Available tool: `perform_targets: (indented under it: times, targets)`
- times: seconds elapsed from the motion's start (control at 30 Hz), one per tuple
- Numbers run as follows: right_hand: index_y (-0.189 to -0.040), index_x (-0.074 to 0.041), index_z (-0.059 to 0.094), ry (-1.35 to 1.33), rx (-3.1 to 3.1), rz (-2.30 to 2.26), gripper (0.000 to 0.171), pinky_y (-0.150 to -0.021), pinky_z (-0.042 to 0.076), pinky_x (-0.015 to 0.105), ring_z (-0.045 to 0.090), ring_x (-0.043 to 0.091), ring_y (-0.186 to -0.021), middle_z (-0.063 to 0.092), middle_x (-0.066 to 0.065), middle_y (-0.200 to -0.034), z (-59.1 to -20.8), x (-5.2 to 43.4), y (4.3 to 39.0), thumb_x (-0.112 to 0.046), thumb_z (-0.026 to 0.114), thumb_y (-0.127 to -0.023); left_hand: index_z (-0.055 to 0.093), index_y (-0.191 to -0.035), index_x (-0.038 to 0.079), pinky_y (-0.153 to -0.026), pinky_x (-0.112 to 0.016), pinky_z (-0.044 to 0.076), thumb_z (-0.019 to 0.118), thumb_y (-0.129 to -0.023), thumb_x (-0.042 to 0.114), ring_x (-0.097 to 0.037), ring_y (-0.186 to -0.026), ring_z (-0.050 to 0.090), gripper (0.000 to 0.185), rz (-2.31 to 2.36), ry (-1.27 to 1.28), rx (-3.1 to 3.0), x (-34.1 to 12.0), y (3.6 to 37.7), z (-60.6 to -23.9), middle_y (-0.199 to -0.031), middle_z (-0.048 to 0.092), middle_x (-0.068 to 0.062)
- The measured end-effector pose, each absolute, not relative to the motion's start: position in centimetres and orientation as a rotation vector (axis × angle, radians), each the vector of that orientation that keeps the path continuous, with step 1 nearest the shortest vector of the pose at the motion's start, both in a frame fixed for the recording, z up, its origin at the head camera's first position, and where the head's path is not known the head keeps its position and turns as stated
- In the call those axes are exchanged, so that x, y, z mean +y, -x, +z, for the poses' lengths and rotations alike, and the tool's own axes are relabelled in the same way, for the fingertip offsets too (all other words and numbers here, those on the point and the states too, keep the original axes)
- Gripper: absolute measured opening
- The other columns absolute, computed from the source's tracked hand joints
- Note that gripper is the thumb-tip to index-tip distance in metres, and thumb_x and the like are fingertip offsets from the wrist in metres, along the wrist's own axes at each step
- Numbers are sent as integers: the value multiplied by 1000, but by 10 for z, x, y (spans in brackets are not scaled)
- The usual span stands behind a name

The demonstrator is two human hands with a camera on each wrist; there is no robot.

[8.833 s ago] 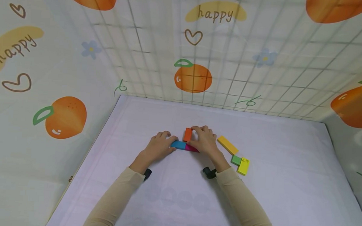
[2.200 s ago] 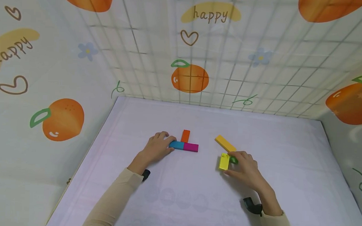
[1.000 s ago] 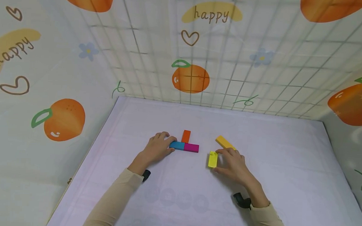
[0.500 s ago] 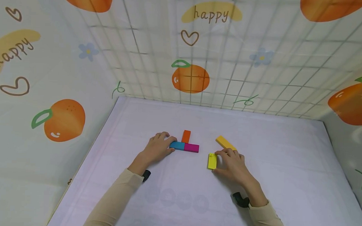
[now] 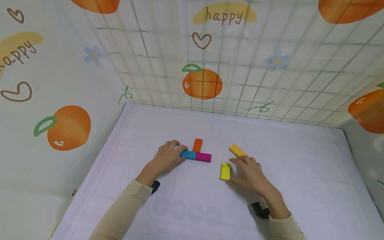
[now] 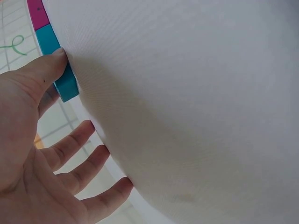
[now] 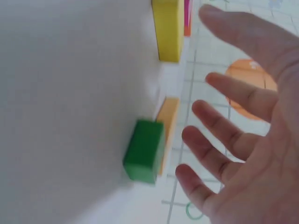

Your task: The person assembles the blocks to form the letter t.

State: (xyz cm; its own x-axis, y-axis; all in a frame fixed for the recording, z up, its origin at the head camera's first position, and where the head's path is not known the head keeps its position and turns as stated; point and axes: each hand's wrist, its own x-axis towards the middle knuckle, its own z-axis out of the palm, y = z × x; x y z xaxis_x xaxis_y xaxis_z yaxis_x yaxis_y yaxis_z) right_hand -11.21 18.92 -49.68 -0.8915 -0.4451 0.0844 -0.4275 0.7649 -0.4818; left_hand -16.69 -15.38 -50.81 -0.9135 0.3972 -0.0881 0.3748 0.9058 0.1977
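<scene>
Blocks of several colours lie on the pale table (image 5: 189,190) in the head view. The left hand (image 5: 166,156) pinches the outer end of the blue block (image 5: 188,155), which meets the magenta block (image 5: 203,157) end to end; the orange block (image 5: 197,145) runs away from their far side near the seam. The yellow block (image 5: 225,171) lies apart from that row, just beside the right hand (image 5: 248,173), whose thumb and forefinger stand near its two short ends. Behind those fingers the amber bar (image 5: 237,150) is partly covered.

In the left wrist view, the grip is thumb against forefinger across the narrow blue piece, the other three fingers spread loose.

In the right wrist view, the grip is spread and holds nothing; the thumb is clear of the yellow piece, and the green block (image 7: 145,149) sits close by the amber one.

The pieces look light, stiff and smooth, probably a little slick but hardly fragile; the yellow one should take a gentle pinch at its short ends, with its long sides left free
</scene>
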Motion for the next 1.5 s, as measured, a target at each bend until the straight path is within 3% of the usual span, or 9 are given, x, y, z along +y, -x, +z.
perform_targets:
  times: [0.23,0.43,0.63,0.83,1.23,1.5]
  targets:
    - [-126,-15,56,772,2855,-927,59,-78,30,40,40,23,-103,48,6,-119,-493,213,130,-34,77,-74,49,-128,33,-94,-49,37,59,-87,45,-28,-119,34,45,257,-601,2952,-155,167,-509,-131,40,-6]
    - [-127,-12,54,817,2725,-1044,54,-84,34,46,38,28,-108,47,10,-122,-489,233,153,-20,76,-77,48,-129,33,-94,-49,36,58,-87,45,-28,-119,34,45,243,-595,2949,-155,168,-508,-131,39,-6]
    - [-137,-21,44,810,2589,-950,67,-89,32,55,34,27,-116,44,6,-131,-488,251,182,-6,71,-78,48,-130,34,-95,-49,36,57,-88,46,-28,-120,33,45,232,-578,2936,-154,169,-510,-132,38,-6]
    - [-142,-25,35,803,2490,-825,78,-92,31,57,32,28,-120,40,7,-137,-489,255,199,-6,72,-77,48,-129,33,-94,-50,36,58,-87,46,-28,-119,35,44,238,-596,2942,-153,169,-513,-131,38,-6]
    - [-145,-35,25,757,2515,-372,86,-83,40,57,31,37,-114,29,16,-138,-480,234,212,-1,64,-76,48,-129,34,-93,-48,37,57,-87,46,-28,-119,35,45,226,-599,2946,-154,168,-510,-131,39,-6]
    - [-145,-35,25,756,2519,-277,89,-79,43,52,34,36,-110,30,16,-135,-477,228,215,-3,69,-75,47,-130,35,-94,-48,36,56,-87,47,-27,-120,33,45,207,-594,2947,-155,169,-514,-131,38,-5]
